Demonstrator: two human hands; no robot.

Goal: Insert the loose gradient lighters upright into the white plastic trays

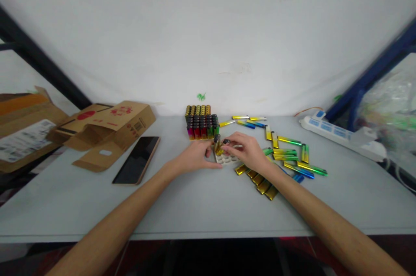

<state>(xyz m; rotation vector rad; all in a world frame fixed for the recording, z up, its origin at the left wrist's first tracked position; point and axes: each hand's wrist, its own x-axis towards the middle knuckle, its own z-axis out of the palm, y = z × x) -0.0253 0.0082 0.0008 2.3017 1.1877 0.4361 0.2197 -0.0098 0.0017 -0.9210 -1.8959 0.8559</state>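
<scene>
A small white tray with round holes point(222, 161) sits on the table between my hands. My left hand point(195, 157) grips its left corner, the thumb lying along the front edge and the fingers bent behind. My right hand point(245, 148) pinches a gold lighter with a black top point(225, 142) over the tray. Beside it, another gold lighter point(217, 139) stands upright at the tray's left side. Just behind rises a block of upright lighters point(202, 125) in purple, red, green and gold. Loose gold lighters point(260, 180) lie side by side under my right forearm.
More yellow-green and yellow-blue lighters point(286, 152) are scattered to the right. A white power strip point(342, 135) lies at the far right. On the left are a phone point(136, 161), an opened cardboard box point(120, 124) and a labelled brown package point(26, 131). A wall point(208, 42) bounds the back.
</scene>
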